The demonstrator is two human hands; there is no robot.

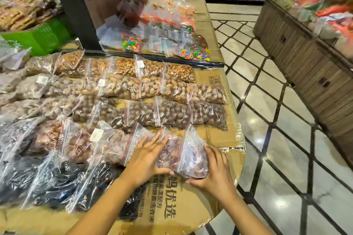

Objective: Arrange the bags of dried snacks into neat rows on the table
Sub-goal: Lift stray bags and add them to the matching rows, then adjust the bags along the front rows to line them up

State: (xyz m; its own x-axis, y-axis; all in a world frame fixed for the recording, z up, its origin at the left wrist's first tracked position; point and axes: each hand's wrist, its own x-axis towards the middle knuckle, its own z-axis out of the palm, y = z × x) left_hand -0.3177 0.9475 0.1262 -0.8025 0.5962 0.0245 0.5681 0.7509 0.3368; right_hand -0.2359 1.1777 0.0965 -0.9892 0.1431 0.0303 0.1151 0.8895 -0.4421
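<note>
Clear zip bags of nuts and dried fruit lie in rows on a cardboard-covered table [210, 133]. At the right end of the near row lies a bag of reddish-brown snacks [193, 156]. My right hand [215, 170] cups its right side and near corner. My left hand [147, 158] lies flat with spread fingers on the neighbouring bag [168, 150], thumb along its near edge. Behind run a row of dark round nuts [172, 112], then pale nuts [172, 87], then small golden nuts [149, 68]. Bags of dark dried fruit [57, 177] fill the near left.
Bags of colourful candy [193, 53] lie past a black post [72, 5] at the back. The table's right edge drops to a tiled aisle [286, 158]. A wooden display stand [305, 63] with packets stands across it. A green box [42, 36] sits back left.
</note>
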